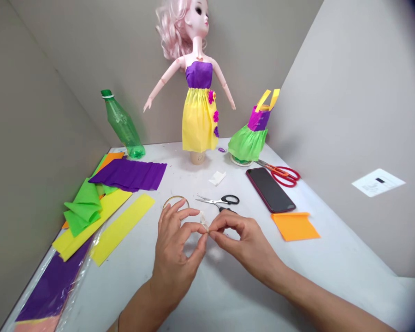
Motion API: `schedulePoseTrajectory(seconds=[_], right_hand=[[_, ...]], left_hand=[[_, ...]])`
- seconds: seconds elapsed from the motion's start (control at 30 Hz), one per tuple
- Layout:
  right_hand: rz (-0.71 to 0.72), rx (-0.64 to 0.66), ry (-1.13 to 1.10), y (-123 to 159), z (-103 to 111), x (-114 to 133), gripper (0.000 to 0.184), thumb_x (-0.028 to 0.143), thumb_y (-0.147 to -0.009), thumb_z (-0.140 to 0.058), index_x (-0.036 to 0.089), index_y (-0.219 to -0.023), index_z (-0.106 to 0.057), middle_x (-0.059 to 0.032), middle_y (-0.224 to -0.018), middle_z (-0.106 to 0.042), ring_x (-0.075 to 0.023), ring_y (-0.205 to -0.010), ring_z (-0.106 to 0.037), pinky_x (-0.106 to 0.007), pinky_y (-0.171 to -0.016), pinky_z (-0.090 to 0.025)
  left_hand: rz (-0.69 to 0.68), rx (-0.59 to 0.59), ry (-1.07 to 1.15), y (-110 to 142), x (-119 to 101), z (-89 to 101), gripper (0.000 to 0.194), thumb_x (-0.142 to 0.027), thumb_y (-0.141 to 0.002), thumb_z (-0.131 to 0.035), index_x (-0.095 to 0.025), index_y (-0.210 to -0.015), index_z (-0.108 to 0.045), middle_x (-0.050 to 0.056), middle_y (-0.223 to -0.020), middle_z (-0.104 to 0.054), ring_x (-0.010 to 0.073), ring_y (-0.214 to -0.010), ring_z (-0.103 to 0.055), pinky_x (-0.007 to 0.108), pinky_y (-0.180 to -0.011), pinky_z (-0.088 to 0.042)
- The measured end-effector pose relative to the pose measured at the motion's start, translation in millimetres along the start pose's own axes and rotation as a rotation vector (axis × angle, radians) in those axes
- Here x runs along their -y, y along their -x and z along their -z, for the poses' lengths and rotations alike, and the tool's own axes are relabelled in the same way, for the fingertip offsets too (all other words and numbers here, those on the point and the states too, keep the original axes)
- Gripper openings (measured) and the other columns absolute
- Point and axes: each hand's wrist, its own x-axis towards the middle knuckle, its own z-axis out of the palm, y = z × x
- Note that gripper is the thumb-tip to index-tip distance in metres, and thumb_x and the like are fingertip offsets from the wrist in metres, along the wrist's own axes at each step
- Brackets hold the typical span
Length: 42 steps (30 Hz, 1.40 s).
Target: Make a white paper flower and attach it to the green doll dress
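Above the middle of the white table, a small, thin whitish piece [203,218] sticks up at my fingertips; I cannot make out its material. My left hand [176,251] pinches its lower end between thumb and index finger, the other fingers raised and curved. Right against it, my right hand [245,237] is closed in a pinch at the same spot. Just beyond lie small scissors [214,201] with black handles, blades parted, partly hidden by my right hand. A thin gold-coloured ring [174,197] shows behind my left fingers. Farther back is a crumpled white scrap [217,178].
A doll [199,117] in a purple and yellow dress stands at the back. Left are a green bottle [121,124], purple crepe paper [129,174] and yellow strips [122,228]. Right are a small dress [251,138], red-handled scissors [285,176], a phone [270,190] and orange paper [295,227].
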Motion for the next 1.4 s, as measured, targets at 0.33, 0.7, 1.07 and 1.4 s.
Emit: schedulePoseTrajectory(seconds=[0.33, 0.7, 1.07, 1.4], right_hand=[[-0.103, 0.082, -0.095, -1, 2, -2, 0.010, 0.019, -0.080, -0.062, 0.020, -0.077, -0.071, 0.0005, -0.078, -0.063, -0.0148, -0.075, -0.057, -0.027, -0.072, -0.043], [-0.150, 0.116, -0.173, -4, 5, -6, 0.007, 0.021, -0.079, -0.064, 0.018, -0.077, -0.069, 0.0007, -0.076, -0.063, -0.0137, -0.072, -0.054, -0.026, -0.069, -0.040], [-0.212, 0.167, -0.288, -4, 7, -10, 0.009, 0.025, -0.079, -0.067, 0.017, -0.078, -0.069, 0.0010, -0.073, -0.061, -0.0116, -0.068, -0.048, -0.025, -0.064, -0.037], [-0.214, 0.158, -0.302, -4, 7, -11, 0.010, 0.027, -0.079, -0.068, 0.017, -0.077, -0.070, 0.0013, -0.073, -0.061, -0.0114, -0.068, -0.048, -0.025, -0.064, -0.037]], left_hand=[[0.201, 0.069, 0.179, 1, -3, 1.4, 0.011, -0.013, -0.083, -0.058, -0.024, -0.081, -0.060, 0.005, -0.116, -0.058, 0.0291, -0.134, -0.038, 0.057, -0.109, -0.033], [0.419, 0.184, 0.330, -3, -5, 5.7, 0.008, -0.022, -0.083, -0.059, -0.025, -0.076, -0.061, 0.004, -0.121, -0.059, 0.0291, -0.137, -0.034, 0.058, -0.111, -0.028], [0.453, 0.199, 0.359, -6, -5, 7.5, 0.009, -0.028, -0.084, -0.060, -0.025, -0.076, -0.062, 0.004, -0.123, -0.059, 0.0294, -0.138, -0.034, 0.057, -0.113, -0.026], [0.450, 0.182, 0.358, -4, -2, 5.8, 0.007, -0.029, -0.084, -0.061, -0.026, -0.078, -0.064, 0.003, -0.123, -0.058, 0.0281, -0.138, -0.034, 0.056, -0.114, -0.026]])
